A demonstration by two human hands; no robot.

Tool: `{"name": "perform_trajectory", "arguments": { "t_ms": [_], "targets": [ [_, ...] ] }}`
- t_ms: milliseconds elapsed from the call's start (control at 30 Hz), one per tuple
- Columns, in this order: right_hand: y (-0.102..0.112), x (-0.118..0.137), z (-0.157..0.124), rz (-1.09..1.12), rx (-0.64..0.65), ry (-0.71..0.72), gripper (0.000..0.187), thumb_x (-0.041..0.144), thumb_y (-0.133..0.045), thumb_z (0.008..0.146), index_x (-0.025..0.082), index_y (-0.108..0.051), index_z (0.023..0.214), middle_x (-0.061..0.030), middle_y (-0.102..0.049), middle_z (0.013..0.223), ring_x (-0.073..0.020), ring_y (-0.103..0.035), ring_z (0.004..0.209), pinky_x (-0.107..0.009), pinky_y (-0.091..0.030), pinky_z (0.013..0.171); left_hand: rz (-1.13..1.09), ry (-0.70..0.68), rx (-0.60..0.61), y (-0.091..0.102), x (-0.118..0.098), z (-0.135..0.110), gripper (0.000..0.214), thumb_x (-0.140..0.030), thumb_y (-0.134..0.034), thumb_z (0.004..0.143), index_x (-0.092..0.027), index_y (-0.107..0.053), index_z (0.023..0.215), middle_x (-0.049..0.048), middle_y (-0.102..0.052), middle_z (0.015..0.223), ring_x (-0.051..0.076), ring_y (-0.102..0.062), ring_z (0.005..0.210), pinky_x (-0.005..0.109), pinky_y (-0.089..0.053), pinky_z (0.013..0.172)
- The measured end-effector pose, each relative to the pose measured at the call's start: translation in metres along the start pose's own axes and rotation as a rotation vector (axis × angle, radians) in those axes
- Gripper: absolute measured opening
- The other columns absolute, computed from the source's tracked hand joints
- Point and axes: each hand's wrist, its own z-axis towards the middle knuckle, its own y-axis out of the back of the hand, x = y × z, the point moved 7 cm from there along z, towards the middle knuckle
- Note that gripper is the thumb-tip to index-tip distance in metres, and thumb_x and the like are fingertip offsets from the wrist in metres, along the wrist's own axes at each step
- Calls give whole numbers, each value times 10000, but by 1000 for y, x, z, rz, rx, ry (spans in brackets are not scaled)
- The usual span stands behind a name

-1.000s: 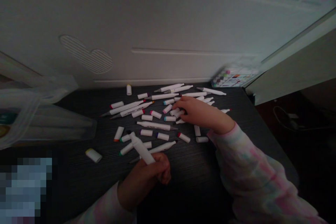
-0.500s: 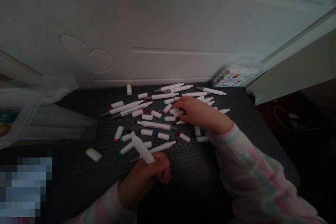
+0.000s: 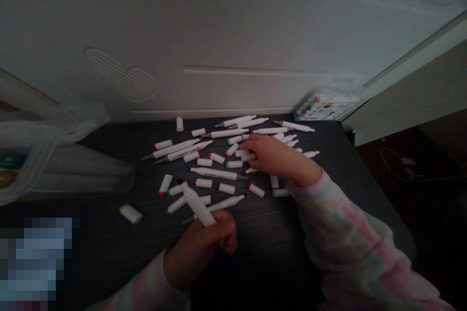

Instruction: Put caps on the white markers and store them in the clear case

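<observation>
Head: marker part-hidden in left hand

Visible item count: tally partly obstructed

Hands: two, one left hand and one right hand. Loose markers: nine in plain sight, plus one held marker. Several more lie partly behind the right hand; number not determinable. Caps: seventeen clear of the right arm, two of them yellow-ended, one orange-ended; two further beside the right sleeve. Caps under the right fingers could not be counted reliably. Clear container: one. Marker pack: one.
</observation>
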Motion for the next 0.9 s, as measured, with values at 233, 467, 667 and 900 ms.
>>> {"name": "perform_trajectory", "arguments": {
  "t_ms": [233,467,667,900],
  "targets": [
    [-3,2,2,-17,2,14,322,118,-466,737,169,-565,1039,-88,-597,1027,-209,-524,985,-302,-376,834,-4,-8,-5,1,0,0,281,-249,-582,677,-139,-427,471,-10,-439,495,93,-401,472,254,-296,500],
    [-3,2,2,2,-2,-2,319,212,-500,772,193,-544,1087,-88,-583,1064,-211,-522,1000,-306,-382,823,-2,-10,5,0,0,0,280,-259,-574,691,-137,-438,479,-6,-443,500,95,-407,476,255,-304,500],
    [-4,1,4,-17,-23,8,302,243,-486,778,205,-541,1072,-76,-588,1026,-213,-538,966,-315,-386,807,-3,-1,5,1,1,1,284,-250,-580,679,-138,-429,466,-10,-435,494,91,-400,469,251,-296,492],
    [0,-2,2,-41,-20,-15,218,305,-486,773,192,-580,934,-77,-592,931,-227,-550,895,-320,-389,765,-5,6,-3,0,0,-1,286,-260,-581,673,-139,-428,465,-11,-430,488,91,-394,467,254,-303,498]
  ]
}}
